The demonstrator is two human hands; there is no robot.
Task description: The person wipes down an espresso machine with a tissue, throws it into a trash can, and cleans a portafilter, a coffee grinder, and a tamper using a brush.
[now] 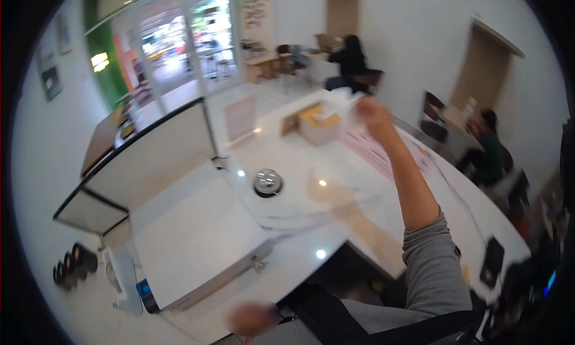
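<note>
My right hand [372,116] reaches over the far side of the white counter, its fingers closed on a white tissue [345,99] that is blurred by motion. Just left of it stands a tissue box [317,128] with a yellow top. My left hand [251,318] is a blur low in the view, near the counter's front edge; its fingers cannot be made out. A silver call bell [268,182] sits mid-counter, between the two hands.
A white cash drawer [197,240] with a key lies at the left, beside a telephone [122,280] and dark cups [75,266]. A pink sheet [374,150] lies on the counter [293,210]. Two people sit at tables beyond.
</note>
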